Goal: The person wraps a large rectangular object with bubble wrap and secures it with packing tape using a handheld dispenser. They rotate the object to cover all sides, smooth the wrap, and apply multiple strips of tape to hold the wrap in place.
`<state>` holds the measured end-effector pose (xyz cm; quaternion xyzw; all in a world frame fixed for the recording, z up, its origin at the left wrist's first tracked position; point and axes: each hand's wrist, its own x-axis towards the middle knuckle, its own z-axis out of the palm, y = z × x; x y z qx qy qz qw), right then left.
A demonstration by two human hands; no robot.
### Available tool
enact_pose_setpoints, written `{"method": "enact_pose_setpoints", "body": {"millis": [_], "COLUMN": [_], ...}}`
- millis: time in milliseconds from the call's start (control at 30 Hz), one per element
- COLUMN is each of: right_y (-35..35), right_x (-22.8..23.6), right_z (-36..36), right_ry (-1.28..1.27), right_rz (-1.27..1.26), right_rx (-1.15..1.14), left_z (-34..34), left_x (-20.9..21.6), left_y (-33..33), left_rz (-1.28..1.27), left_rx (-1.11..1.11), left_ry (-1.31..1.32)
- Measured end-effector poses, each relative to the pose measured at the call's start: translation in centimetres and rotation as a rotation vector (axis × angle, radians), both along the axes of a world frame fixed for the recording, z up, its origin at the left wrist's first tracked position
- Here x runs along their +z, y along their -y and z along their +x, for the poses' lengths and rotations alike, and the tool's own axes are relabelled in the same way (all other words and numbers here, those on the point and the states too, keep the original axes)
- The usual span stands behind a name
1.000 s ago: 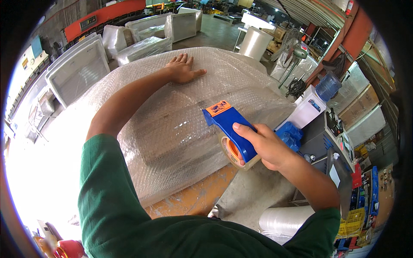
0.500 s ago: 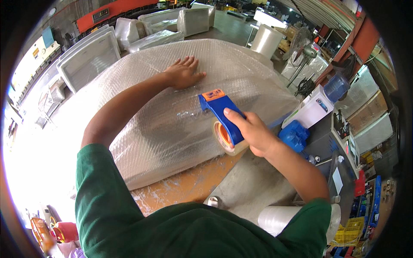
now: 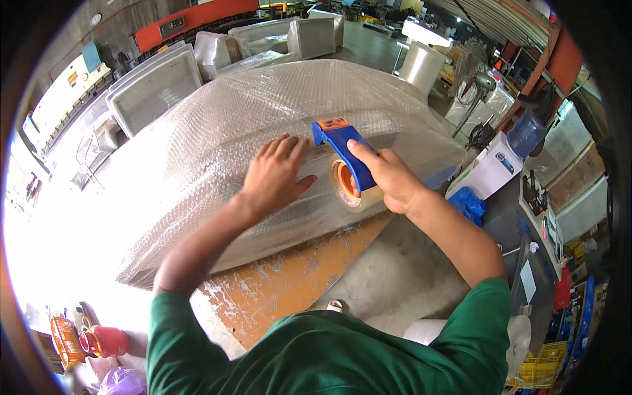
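Note:
A large object wrapped in clear bubble wrap (image 3: 224, 125) lies across the worn orange-brown tabletop (image 3: 289, 283) before me. In my right hand (image 3: 395, 181) is a blue tape dispenser (image 3: 352, 155) with an orange tip and a wide roll of clear tape (image 3: 342, 187); my thumb lies along its top. The dispenser is over the near part of the wrapped object. To its left, my left hand (image 3: 276, 168) has its fingers stretched forward and its thumb apart, holding nothing. It is over the near side of the wrap; whether it touches the film I cannot tell.
Wrapped boxy pieces (image 3: 313, 38) stand beyond the table. On the right are a white water dispenser (image 3: 490, 168) with a blue bottle, a dark bench (image 3: 503, 217) and a yellow crate (image 3: 543, 362). A red gas cylinder (image 3: 108, 341) stands at lower left.
My left hand has come back toward me from the top of the wrapped object. The tape dispenser in my right hand has shifted slightly up and right in view.

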<state>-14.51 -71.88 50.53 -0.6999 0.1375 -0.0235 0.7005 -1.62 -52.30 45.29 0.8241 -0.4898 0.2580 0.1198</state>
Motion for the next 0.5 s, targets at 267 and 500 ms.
{"method": "enact_pose_setpoints", "body": {"millis": [267,500], "right_y": [-1.4,-1.7], "right_x": [0.6,0.7], "right_z": [0.1,-0.7], "right_ry": [0.038,0.02], "right_rz": [0.04,0.066], "right_rx": [-0.028,-0.017], "left_z": [2.2,2.7], "left_x": [-3.5,-4.3], "left_y": [3.0,3.9], "left_rz": [0.032,-0.139], "left_rx": [0.136,0.063], "left_ry": [0.319,0.424]}}
